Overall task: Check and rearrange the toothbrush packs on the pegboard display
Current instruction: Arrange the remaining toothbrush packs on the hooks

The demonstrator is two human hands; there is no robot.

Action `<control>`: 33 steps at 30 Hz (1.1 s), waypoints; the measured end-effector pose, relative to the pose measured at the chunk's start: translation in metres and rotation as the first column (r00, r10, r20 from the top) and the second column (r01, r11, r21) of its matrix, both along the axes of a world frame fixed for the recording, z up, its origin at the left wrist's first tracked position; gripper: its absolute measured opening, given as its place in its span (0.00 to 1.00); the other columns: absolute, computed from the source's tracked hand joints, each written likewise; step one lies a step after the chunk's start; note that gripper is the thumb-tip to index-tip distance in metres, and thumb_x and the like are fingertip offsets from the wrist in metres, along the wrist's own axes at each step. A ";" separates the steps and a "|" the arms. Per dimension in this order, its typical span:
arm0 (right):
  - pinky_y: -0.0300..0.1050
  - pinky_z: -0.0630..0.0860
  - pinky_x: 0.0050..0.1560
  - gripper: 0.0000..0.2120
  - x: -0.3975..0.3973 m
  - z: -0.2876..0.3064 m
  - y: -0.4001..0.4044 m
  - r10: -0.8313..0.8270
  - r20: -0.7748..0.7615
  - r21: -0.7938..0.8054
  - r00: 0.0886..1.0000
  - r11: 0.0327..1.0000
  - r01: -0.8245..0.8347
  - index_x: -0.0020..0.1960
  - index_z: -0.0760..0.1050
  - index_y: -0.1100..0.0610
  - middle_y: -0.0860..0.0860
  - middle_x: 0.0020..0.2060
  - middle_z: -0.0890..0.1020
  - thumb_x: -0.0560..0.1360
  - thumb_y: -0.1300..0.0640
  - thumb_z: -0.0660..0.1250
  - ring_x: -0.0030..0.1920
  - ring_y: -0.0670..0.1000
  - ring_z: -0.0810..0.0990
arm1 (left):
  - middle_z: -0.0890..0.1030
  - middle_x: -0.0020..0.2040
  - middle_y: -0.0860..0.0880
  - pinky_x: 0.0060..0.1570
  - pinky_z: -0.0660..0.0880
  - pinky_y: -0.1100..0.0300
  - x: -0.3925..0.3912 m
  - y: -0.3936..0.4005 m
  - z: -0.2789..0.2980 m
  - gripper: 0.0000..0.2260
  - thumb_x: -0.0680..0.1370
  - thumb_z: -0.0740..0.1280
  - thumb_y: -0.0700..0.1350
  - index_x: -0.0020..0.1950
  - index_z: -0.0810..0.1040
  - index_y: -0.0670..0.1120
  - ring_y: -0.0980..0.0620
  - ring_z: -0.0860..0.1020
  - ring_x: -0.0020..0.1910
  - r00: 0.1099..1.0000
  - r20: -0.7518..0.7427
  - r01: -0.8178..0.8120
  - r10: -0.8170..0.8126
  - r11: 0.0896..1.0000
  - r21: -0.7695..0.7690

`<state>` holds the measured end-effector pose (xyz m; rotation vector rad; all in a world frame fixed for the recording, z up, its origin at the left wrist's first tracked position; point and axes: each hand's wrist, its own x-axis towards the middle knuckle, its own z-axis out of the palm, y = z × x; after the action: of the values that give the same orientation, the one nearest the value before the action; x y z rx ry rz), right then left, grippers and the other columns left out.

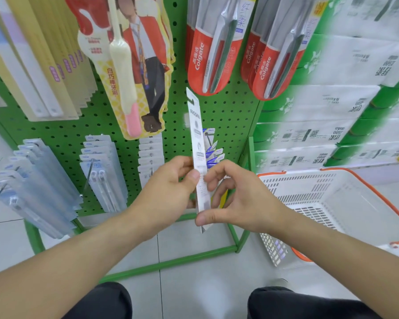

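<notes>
Between the two hands, in front of the lower part of the green pegboard point(228, 111), a narrow white toothbrush pack point(197, 143) is held upright and nearly edge-on, its hang-hole end uppermost. The left hand point(168, 192) is clamped on the pack's left side near mid-height, thumb on the facing surface and fingers curled behind. The right hand point(237, 199) is clamped on the lower part, its thumb pressed at the bottom edge and its fingers curled round the right side. The pack's bottom tip is seen just below the right thumb.

Just behind the pack, blue-and-white packs point(213, 153) are hung on a peg. To the left, rows of white packs point(150, 155) and clear twin-brush packs point(101, 171) are hung on the same board, with more clear packs point(32, 187) further left. Above, red Colgate packs point(207, 54) and a yellow pack with a cream and pink brush point(129, 72) are displayed. A white basket with orange handles point(332, 203) is set on the floor to the right, beside stacked green-and-white tissue packs point(332, 107).
</notes>
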<state>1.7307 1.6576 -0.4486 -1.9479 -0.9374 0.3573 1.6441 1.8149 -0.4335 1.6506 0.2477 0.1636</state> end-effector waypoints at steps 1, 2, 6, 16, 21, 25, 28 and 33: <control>0.38 0.74 0.36 0.30 0.001 0.000 0.001 -0.009 0.013 0.004 1.000 1.000 0.009 0.50 0.74 0.49 0.48 0.43 0.79 0.55 0.52 0.88 0.35 0.51 0.81 | 0.85 0.54 0.50 0.40 0.82 0.59 -0.001 -0.001 0.001 0.11 0.85 0.57 0.38 0.63 0.76 0.45 0.52 0.86 0.47 1.000 -0.018 0.023 -0.024 0.998 -0.053; 0.38 0.73 0.35 0.30 0.002 -0.001 0.002 -0.018 0.024 0.013 1.000 1.000 0.018 0.47 0.74 0.50 0.49 0.41 0.78 0.53 0.53 0.88 0.34 0.52 0.79 | 0.86 0.53 0.49 0.39 0.82 0.59 -0.001 -0.002 -0.001 0.12 0.85 0.56 0.38 0.63 0.77 0.45 0.51 0.86 0.46 0.999 -0.033 0.041 -0.043 0.996 -0.080; 0.47 0.71 0.31 0.33 0.010 -0.005 0.002 -0.136 0.020 0.117 0.991 0.984 0.132 0.42 0.70 0.53 0.50 0.34 0.76 0.49 0.47 0.88 0.31 0.50 0.71 | 0.87 0.53 0.48 0.42 0.83 0.54 -0.001 0.000 -0.007 0.15 0.86 0.54 0.37 0.63 0.78 0.46 0.48 0.86 0.49 0.990 -0.108 0.073 -0.087 0.989 -0.130; 0.42 0.79 0.39 0.54 0.016 0.012 -0.002 -0.306 -0.003 0.260 0.952 0.919 0.297 0.73 0.62 0.45 0.40 0.61 0.76 0.54 0.52 0.87 0.39 0.48 0.84 | 0.86 0.56 0.51 0.50 0.82 0.53 -0.005 -0.001 -0.012 0.16 0.87 0.52 0.40 0.65 0.76 0.52 0.52 0.84 0.54 0.941 -0.199 0.270 -0.274 0.962 -0.046; 0.38 0.79 0.40 0.61 0.021 0.016 -0.008 -0.351 -0.039 0.292 0.935 0.891 0.347 0.79 0.55 0.46 0.44 0.61 0.76 0.56 0.58 0.87 0.38 0.46 0.84 | 0.85 0.56 0.47 0.55 0.81 0.48 -0.005 0.002 -0.016 0.15 0.87 0.52 0.41 0.63 0.76 0.50 0.46 0.83 0.55 0.915 -0.238 0.363 -0.325 0.921 0.139; 0.38 0.79 0.39 0.51 0.032 0.016 -0.015 -0.403 -0.037 0.311 0.915 0.865 0.394 0.74 0.64 0.44 0.43 0.56 0.80 0.57 0.56 0.85 0.42 0.45 0.85 | 0.83 0.45 0.59 0.44 0.77 0.65 -0.005 0.001 -0.018 0.14 0.87 0.53 0.41 0.56 0.78 0.52 0.61 0.81 0.43 0.892 -0.277 0.419 -0.358 0.884 0.209; 0.38 0.77 0.36 0.26 0.041 0.017 -0.020 -0.421 -0.096 0.313 0.902 0.848 0.429 0.54 0.81 0.48 0.44 0.44 0.84 0.58 0.54 0.83 0.37 0.47 0.85 | 0.80 0.41 0.62 0.40 0.71 0.70 -0.003 0.001 -0.021 0.13 0.86 0.55 0.41 0.53 0.78 0.52 0.65 0.77 0.41 0.889 -0.301 0.437 -0.346 0.838 0.326; 0.41 0.79 0.31 0.09 0.041 0.014 -0.024 -0.396 -0.097 0.343 0.913 0.848 0.405 0.49 0.82 0.54 0.45 0.35 0.84 0.71 0.63 0.77 0.34 0.50 0.86 | 0.77 0.58 0.58 0.43 0.71 0.66 -0.001 0.005 -0.025 0.11 0.85 0.56 0.42 0.64 0.69 0.56 0.59 0.76 0.49 0.944 -0.267 0.321 -0.193 0.723 0.611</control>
<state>1.7721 1.6340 -0.4348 -1.7368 -0.5108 -0.0365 1.6429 1.8197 -0.4583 2.3884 0.0936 -0.1441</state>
